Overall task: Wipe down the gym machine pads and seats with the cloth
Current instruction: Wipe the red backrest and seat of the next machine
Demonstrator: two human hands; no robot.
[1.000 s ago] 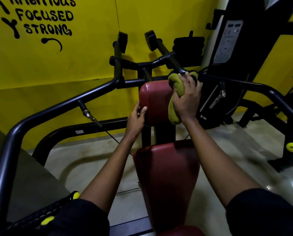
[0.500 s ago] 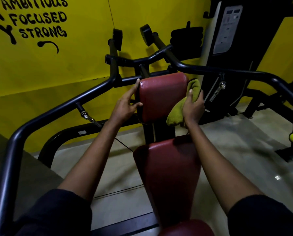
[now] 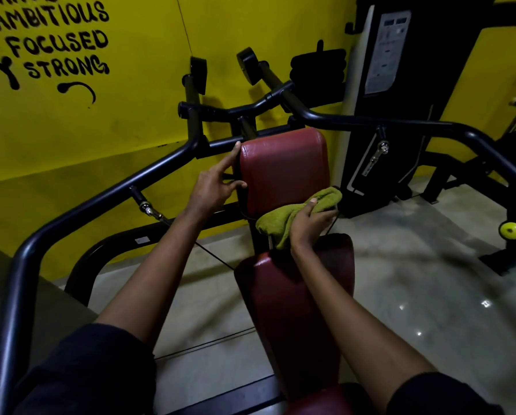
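The left hand (image 3: 213, 190) lies spread on the left edge of the back pad (image 3: 283, 166), forefinger straight up along it. The right hand (image 3: 309, 224) grips the bunched cloth (image 3: 276, 224) against that pad's lower right corner, just above the seat (image 3: 292, 310)

Two hands (image 3: 217, 187) (image 3: 307, 227), one green cloth (image 3: 279, 224), two red pads (image 3: 283, 169) (image 3: 295, 310), one red seat (image 3: 318, 401), one yellow knob (image 3: 511, 230).
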